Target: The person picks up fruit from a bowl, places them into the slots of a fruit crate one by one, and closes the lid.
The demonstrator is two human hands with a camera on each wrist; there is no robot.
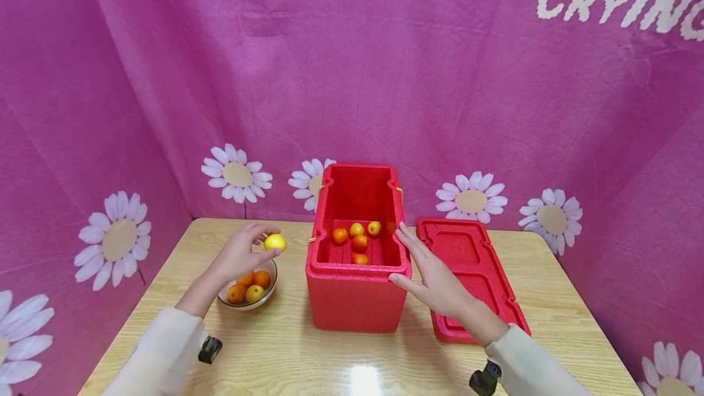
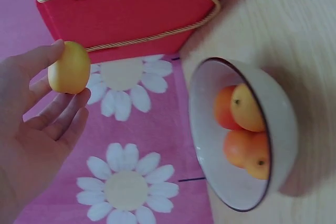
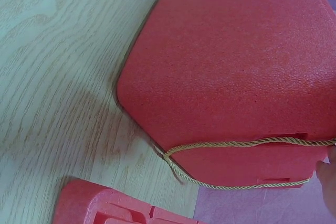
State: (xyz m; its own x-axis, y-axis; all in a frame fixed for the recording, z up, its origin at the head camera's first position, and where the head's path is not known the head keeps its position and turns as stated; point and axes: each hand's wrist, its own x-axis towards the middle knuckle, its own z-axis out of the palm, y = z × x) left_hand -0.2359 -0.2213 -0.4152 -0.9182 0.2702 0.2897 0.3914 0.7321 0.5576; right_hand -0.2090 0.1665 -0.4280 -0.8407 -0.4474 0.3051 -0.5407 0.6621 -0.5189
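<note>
My left hand point(image 1: 244, 252) pinches a small yellow fruit point(image 1: 275, 242) between thumb and fingertips, over the far side of a bowl point(image 1: 267, 298). In the left wrist view the fruit point(image 2: 70, 67) is smooth and oval. Several orange and yellow fruits point(image 1: 236, 293) lie in the white, dark-rimmed bowl. To the right stands an uncovered red foam box point(image 1: 357, 301), with several more fruits point(image 1: 359, 244) on its floor. My right hand point(image 1: 437, 280) rests with straight, spread fingers at the box's right rim, palm inward. Only part of that hand point(image 3: 328, 179) shows in the right wrist view.
A red lid point(image 1: 475, 255) lies on the wooden table point(image 1: 264, 359), right of the box. Golden rope handles point(image 2: 152, 38) hang along the box's sides. A pink curtain point(image 1: 352, 78) with white daisies surrounds the table at the back and sides.
</note>
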